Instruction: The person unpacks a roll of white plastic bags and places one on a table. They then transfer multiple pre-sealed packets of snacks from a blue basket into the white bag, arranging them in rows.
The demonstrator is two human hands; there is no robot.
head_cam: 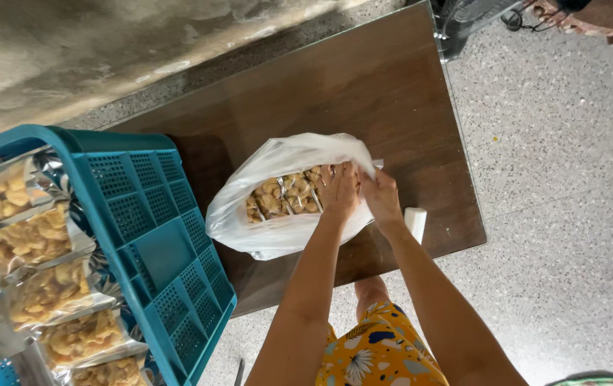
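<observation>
**Q:** Packets first: where do they sit relative to the brown table [364, 86]?

**R:** One group lies on the table, inside a white plastic bag [278, 236] near its front edge. Three clear packets of pale yellow snack pieces [283, 194] show through the bag's mouth, side by side. More packets with silvery edges [42, 286] are stacked in a teal plastic crate [156, 236] that stands off the table's left end, overlapping that corner.

**Q:** How many in the crate?

**R:** Five can be counted; the stack runs past the picture's edge, so the full number cannot be told.

**Q:** And the hands?

**R:** Left hand [339, 191] rests flat in the bag's mouth, fingers together and laid over the rightmost packet. Right hand [380, 196] is just beside it, fingers pinching the bag's upper rim. The fingertips of both are partly buried in plastic.

**Q:** Anything else hard to make out?

**R:** A small white object [415, 220] sits at the table's front edge, half hidden behind the right forearm; its kind is unclear. Beyond the table's far right corner, a dark fan [467, 18] is cut off by the frame.
</observation>
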